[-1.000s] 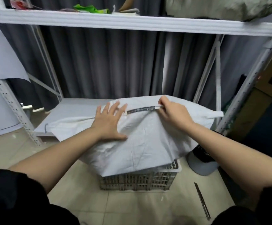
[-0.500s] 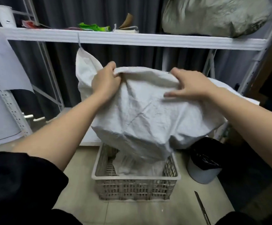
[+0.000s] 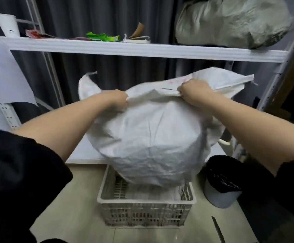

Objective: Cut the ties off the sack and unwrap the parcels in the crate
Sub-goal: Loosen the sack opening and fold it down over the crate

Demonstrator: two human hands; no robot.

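White sack (image 3: 151, 141) hangs over crate (image 3: 146, 201), both hands fisted on its top edge: left (image 3: 115, 99), right (image 3: 194, 91).

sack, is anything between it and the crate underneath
Nothing visible. The sack hangs from the left hand and right hand, its bottom right over the open crate. Only pale wrapped contents lie in the crate. The bin and knife sit off to the right.

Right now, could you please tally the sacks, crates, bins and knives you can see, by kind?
Woven sacks: 2, the white sack gripped by both hands and a grey-green sack on the top shelf
Beige slatted plastic crate: 1
Grey bin with black liner: 1
Knife on the floor: 1
Total: 5
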